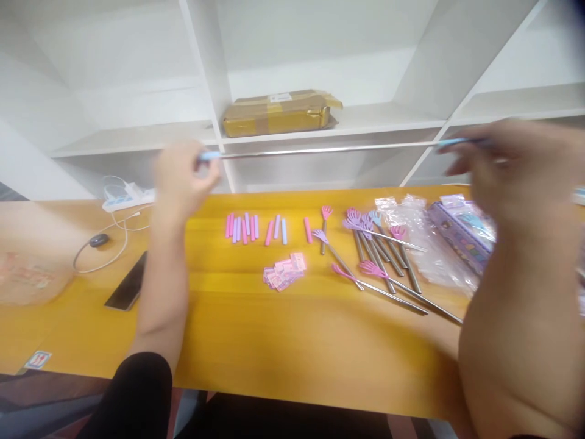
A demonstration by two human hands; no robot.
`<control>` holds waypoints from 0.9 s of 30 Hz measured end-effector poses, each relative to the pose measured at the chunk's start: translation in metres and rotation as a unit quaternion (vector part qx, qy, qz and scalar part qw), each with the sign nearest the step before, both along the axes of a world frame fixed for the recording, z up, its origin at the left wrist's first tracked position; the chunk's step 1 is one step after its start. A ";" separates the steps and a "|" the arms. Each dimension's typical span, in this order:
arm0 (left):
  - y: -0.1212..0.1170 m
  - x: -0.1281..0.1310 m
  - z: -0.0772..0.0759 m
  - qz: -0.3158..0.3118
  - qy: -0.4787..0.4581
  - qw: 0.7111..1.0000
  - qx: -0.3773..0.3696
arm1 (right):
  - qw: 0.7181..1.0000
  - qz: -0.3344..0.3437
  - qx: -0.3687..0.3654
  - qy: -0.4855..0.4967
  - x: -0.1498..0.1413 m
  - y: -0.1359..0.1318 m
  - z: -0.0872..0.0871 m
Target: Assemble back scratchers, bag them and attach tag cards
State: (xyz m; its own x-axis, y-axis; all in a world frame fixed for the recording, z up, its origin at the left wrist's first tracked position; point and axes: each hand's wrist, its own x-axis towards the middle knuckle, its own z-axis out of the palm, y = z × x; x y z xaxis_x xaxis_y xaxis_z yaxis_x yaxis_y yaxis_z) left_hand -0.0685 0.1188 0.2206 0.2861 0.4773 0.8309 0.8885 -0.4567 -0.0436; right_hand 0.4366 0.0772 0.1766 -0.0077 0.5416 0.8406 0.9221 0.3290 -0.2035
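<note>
Stretched level between my hands is an extended telescopic back scratcher, a thin metal rod with light blue ends. My left hand is closed round its left blue end. At the other end, my right hand, blurred, pinches the blue part, most of which its fingers hide. Below on the table lie several back scratchers with pink, purple and blue hand-shaped heads. Pink, purple and blue tubes lie in a row left of them. In front of the tubes is a small pile of pink cards.
A taped cardboard box sits on the white shelf behind. Clear plastic bags and a purple printed box lie at right. At left are a phone, a white power strip and cables on the wooden table.
</note>
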 end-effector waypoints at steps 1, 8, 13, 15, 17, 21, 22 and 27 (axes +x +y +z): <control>-0.004 0.023 -0.008 -0.019 0.016 1.000 -0.011 | 0.997 0.054 0.029 -0.039 -0.029 0.001 -0.003; -0.030 0.099 -0.040 -0.074 0.086 0.987 -0.114 | 0.982 0.105 0.062 -0.145 -0.147 -0.008 -0.027; -0.030 0.092 -0.037 -0.083 0.082 0.987 -0.114 | 0.978 0.128 0.037 -0.160 -0.131 -0.013 -0.020; -0.030 0.093 -0.037 -0.084 0.084 0.987 -0.112 | 0.975 0.143 0.040 -0.165 -0.129 -0.013 -0.019; -0.031 0.095 -0.037 -0.083 0.086 0.986 -0.114 | 0.973 0.152 0.047 -0.169 -0.131 -0.013 -0.019; -0.036 0.097 -0.036 -0.076 0.084 0.986 -0.122 | 0.970 0.162 0.064 -0.169 -0.135 -0.014 -0.020; -0.037 0.097 -0.035 -0.071 0.084 0.986 -0.122 | 0.970 0.163 0.065 -0.170 -0.135 -0.014 -0.020; -0.041 0.099 -0.035 -0.032 0.093 0.990 -0.105 | 0.969 0.162 0.059 -0.178 -0.135 -0.016 -0.019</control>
